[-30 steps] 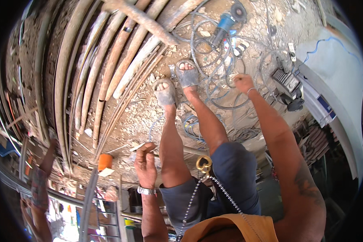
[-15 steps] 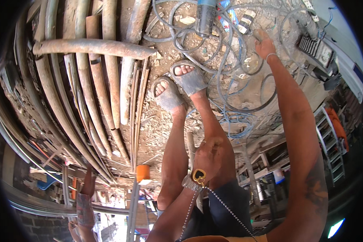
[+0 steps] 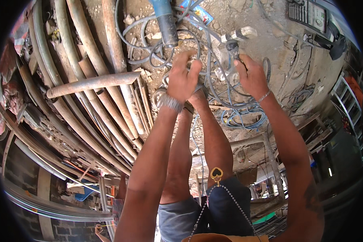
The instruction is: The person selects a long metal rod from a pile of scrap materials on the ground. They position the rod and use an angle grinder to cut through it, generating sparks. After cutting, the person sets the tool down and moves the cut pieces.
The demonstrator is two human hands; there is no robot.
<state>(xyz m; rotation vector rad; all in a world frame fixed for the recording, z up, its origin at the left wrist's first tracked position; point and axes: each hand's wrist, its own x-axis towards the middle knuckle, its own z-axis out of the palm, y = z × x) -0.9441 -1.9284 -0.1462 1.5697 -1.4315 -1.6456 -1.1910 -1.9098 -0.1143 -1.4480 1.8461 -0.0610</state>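
My right hand [image 3: 252, 76] is closed around a short dark thing with a rounded head [image 3: 232, 47]; its exact kind does not show. Just past it lies a black-and-white striped piece [image 3: 240, 34]. My left hand [image 3: 183, 78] reaches out over my feet with thumb and fingers apart, and I see nothing in it. Beyond its fingertips are loops of grey cable [image 3: 213, 60] and a blue-and-black cylinder [image 3: 165, 26]. A coil of thin blue cord [image 3: 244, 117] lies nearer my legs, below the right hand.
Long rusty pipes [image 3: 97, 44] fill the left side, with a shorter pipe [image 3: 93, 84] across them. A box-shaped machine with vents [image 3: 308, 16] stands at the far right. A metal ladder [image 3: 347, 99] is at the right edge. Behind me is a wooden frame [image 3: 270, 157].
My left hand has risen from beside my knee and stretched forward. My right hand has come nearer and a little left, with the dark thing in it. The view has shifted and turned.
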